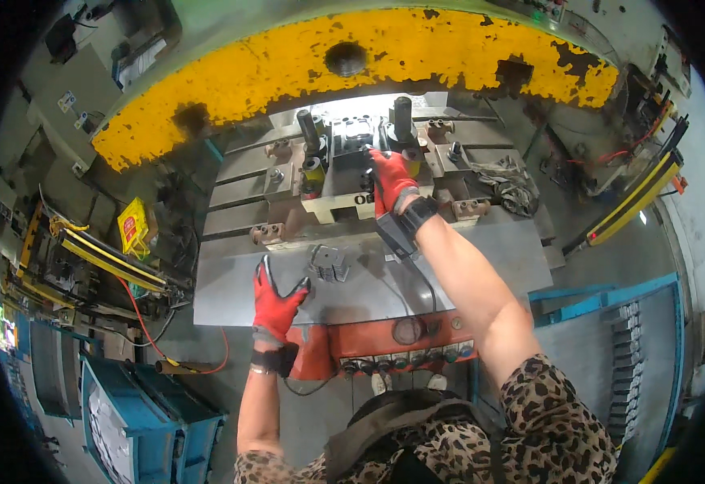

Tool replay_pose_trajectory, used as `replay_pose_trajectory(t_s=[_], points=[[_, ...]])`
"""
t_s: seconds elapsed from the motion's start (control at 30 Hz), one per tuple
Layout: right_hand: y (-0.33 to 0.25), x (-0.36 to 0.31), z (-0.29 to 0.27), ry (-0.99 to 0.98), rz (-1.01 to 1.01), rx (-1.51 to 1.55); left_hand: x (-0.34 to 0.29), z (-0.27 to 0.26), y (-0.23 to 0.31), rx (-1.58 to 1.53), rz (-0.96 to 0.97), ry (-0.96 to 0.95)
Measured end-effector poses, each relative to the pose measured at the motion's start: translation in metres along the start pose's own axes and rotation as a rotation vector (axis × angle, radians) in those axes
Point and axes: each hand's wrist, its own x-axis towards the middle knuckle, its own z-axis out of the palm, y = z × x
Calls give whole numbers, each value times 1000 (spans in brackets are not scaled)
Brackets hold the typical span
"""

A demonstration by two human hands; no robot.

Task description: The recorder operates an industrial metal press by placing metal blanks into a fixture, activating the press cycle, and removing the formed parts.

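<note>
My left hand, in a red glove with dark fingertips, is over the front of the grey metal plate. Its thumb and fingers are spread, with nothing between them. Just beyond it, to the right, sits a small stack of flat grey metal parts. My right hand, gloved alike, reaches forward into the press die between its upright posts. Its fingers are drawn together by the die's dark middle; whatever they grip is hidden. Below that wrist, a dark grey box-shaped thing with a cable stands on the plate.
A worn yellow press beam spans the far side. A crumpled grey cloth lies right of the die. Yellow guard bars flank the table. Blue bins stand at lower left, a blue rack at lower right. A red control panel runs along the front.
</note>
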Motion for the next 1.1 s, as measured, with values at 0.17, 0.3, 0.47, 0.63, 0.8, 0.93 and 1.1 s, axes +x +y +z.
replay_pose_trajectory(t_s=[0.17,0.3,0.47,0.63,0.8,0.93,1.1], points=[[5,-6,0,-5,-3,-262,-41,-37,-23,-125,-242,47],[-7,-26,13,87,-48,-205,-75,-55,-42,-270,-293,173],[-17,-31,6,45,-33,-362,-103,-75,-28,-225,-444,169],[-41,7,-29,-160,19,-617,-115,-59,-60,-418,-483,189],[-73,-32,-35,-213,-85,-792,-122,-67,-98,-379,-516,159],[-70,-122,-80,-331,-59,-436,-149,-70,-153,-377,-394,303],[-12,-241,-244,-132,50,-57,-190,-55,-212,-553,-557,282]])
